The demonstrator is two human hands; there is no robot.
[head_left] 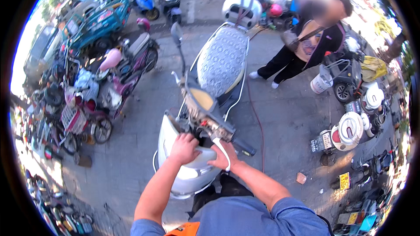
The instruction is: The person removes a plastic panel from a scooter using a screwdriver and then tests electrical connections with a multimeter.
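A light silver scooter stands before me with its handlebar point(203, 115) facing me and the inner parts of its head uncovered. My left hand point(183, 149) is closed over the top edge of the scooter's front panel point(192, 177), fingers curled inward. On the panel's right side, my right hand point(224, 155) grips the edge with its thumb toward the middle. A white brake lever point(222, 152) crosses in front of the right hand and hides part of it. Dark inner space shows between the hands. Behind the handlebar lies the grey patterned seat point(222, 58).
A person point(313, 34) in dark clothes stands at the far right, near a white bucket point(321, 80). Parked scooters point(118, 82) line the left, and a white scooter point(348, 131) stands right. A reddish hose point(258, 122) and a brick piece point(301, 178) lie on the paving.
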